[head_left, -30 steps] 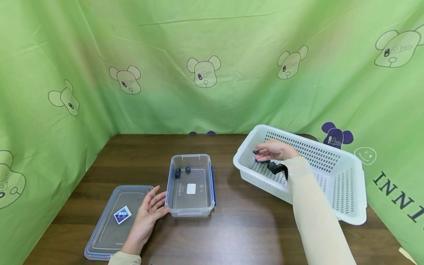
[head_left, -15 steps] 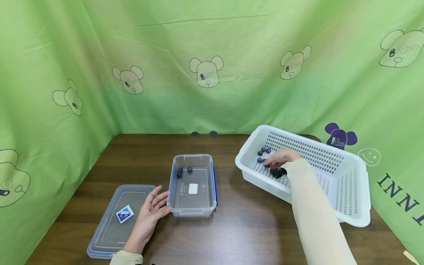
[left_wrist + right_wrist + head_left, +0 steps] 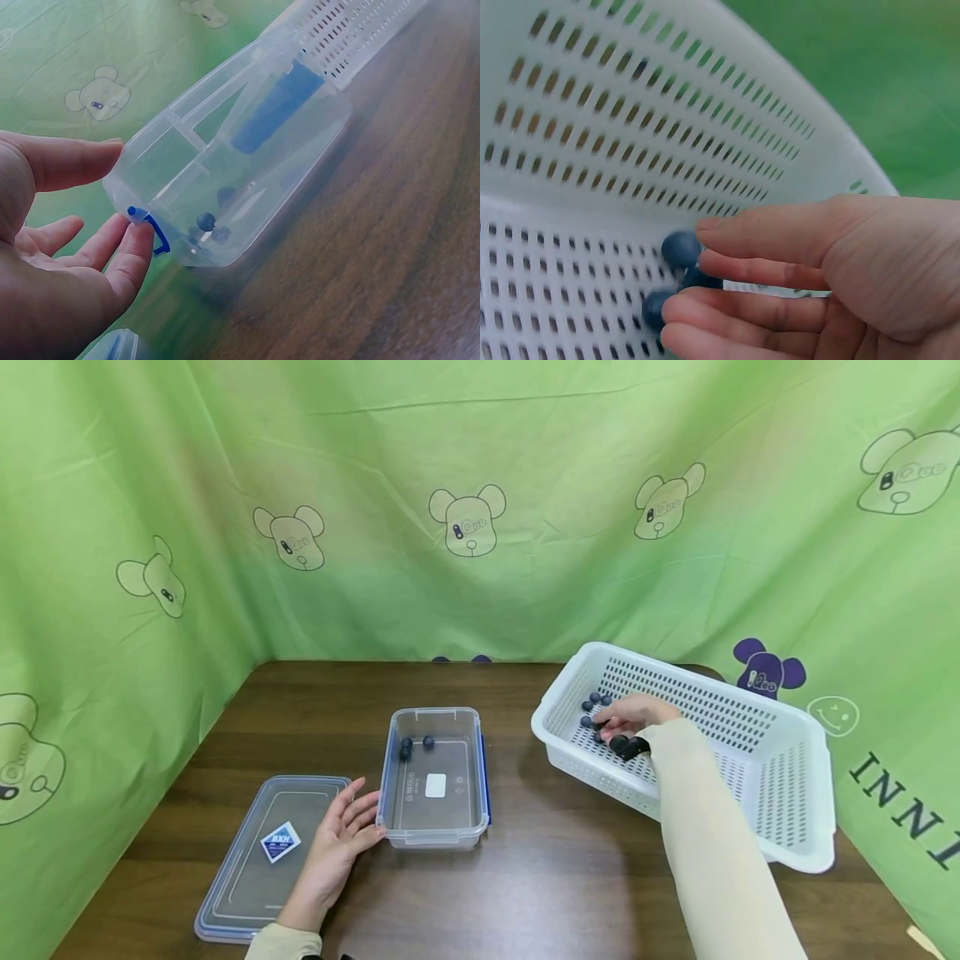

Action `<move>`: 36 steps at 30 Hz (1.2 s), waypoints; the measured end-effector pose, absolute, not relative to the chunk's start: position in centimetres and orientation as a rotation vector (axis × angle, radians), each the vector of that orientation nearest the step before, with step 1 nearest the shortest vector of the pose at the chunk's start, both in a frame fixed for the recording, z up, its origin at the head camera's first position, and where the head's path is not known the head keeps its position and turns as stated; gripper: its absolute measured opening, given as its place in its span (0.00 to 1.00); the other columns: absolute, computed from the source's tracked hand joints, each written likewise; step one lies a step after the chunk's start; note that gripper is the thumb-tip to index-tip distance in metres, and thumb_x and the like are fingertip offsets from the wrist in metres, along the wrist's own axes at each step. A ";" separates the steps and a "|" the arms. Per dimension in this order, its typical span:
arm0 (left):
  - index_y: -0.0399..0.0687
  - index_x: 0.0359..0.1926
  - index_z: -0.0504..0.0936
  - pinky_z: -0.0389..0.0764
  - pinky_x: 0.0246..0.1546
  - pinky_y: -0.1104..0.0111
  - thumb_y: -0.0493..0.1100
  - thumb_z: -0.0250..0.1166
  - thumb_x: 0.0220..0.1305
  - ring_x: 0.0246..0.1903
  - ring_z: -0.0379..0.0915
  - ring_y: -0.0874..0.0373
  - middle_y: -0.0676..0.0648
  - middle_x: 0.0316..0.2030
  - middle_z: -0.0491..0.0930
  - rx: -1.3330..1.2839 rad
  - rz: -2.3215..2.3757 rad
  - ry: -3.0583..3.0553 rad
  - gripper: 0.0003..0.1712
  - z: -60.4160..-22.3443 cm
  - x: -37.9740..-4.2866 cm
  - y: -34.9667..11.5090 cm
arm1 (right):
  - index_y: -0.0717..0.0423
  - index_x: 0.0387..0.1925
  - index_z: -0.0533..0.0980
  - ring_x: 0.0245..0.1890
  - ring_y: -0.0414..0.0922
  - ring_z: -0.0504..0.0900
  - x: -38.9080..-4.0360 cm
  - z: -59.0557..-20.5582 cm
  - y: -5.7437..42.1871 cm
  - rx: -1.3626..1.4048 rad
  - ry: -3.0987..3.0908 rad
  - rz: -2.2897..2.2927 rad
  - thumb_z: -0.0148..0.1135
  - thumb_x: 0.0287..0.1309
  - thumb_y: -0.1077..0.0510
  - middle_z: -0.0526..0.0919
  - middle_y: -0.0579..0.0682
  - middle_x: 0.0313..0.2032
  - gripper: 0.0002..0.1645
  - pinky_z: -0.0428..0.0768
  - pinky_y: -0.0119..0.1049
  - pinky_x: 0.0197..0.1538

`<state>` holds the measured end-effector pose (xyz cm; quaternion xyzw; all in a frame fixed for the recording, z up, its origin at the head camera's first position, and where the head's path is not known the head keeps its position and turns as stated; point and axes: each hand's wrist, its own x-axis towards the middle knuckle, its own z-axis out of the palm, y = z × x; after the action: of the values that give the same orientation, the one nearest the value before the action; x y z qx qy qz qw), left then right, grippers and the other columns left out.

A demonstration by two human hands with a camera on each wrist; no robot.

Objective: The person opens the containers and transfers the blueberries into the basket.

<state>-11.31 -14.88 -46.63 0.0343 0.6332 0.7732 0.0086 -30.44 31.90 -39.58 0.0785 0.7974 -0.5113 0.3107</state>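
Observation:
A clear, blue-trimmed plastic food container point(image 3: 432, 839) stands on the table, with several blueberries point(image 3: 428, 742) near its far left corner. My left hand point(image 3: 339, 843) holds the container's near left corner. In the left wrist view, its thumb is at the rim and its fingertips meet a blue latch point(image 3: 159, 234). My right hand point(image 3: 636, 713) is down inside the white perforated basket point(image 3: 780, 793). Several blueberries point(image 3: 681, 248) lie at its fingertips in the right wrist view. Its thumb and fingers are apart, touching or nearly touching them, none visibly gripped.
The container's flat lid point(image 3: 255, 885), with a blue-and-white label, lies left of the container, partly behind my left hand. The basket stands at the right of the brown wooden table point(image 3: 555, 877). A green curtain point(image 3: 375, 593) hangs behind the table and along its sides.
My right hand has lowered into the basket and shifted slightly right, uncovering several blueberries. Its fingers have drawn in among them. My left hand stays at the container's corner.

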 end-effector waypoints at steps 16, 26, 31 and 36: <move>0.31 0.74 0.49 0.77 0.49 0.74 0.20 0.61 0.58 0.51 0.73 0.63 0.36 0.60 0.70 0.086 2.419 1.957 0.47 -46.7 -11.2 -14.9 | 0.67 0.48 0.68 0.36 0.46 0.86 -30.6 -36.6 28.8 0.075 1.962 -1.879 0.54 0.70 0.65 0.84 0.56 0.34 0.10 0.83 0.37 0.47; 0.31 0.74 0.49 0.77 0.49 0.74 0.20 0.60 0.58 0.51 0.73 0.63 0.37 0.59 0.70 0.096 2.423 1.964 0.46 -46.7 -11.2 -14.8 | 0.71 0.52 0.69 0.31 0.46 0.86 -30.1 -34.3 22.3 -0.152 1.928 -1.922 0.50 0.72 0.67 0.83 0.57 0.31 0.13 0.85 0.39 0.43; 0.31 0.74 0.49 0.77 0.49 0.74 0.20 0.60 0.58 0.51 0.73 0.63 0.36 0.60 0.70 0.095 2.418 1.971 0.46 -46.7 -11.2 -14.9 | 0.75 0.54 0.70 0.31 0.48 0.85 -29.2 -33.8 18.4 -0.267 1.919 -1.855 0.50 0.71 0.67 0.83 0.58 0.31 0.16 0.85 0.43 0.43; 0.31 0.74 0.49 0.77 0.49 0.73 0.20 0.60 0.58 0.51 0.73 0.63 0.34 0.60 0.69 0.105 2.420 1.978 0.46 -46.7 -11.2 -14.9 | 0.74 0.53 0.72 0.29 0.48 0.85 -28.8 -34.7 15.0 -0.316 1.897 -1.754 0.50 0.71 0.65 0.83 0.58 0.30 0.16 0.85 0.43 0.42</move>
<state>-11.21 -14.86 -46.68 0.0335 0.6325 0.7738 0.0072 -28.81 15.02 -34.74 -0.1171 0.7024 -0.6496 0.2661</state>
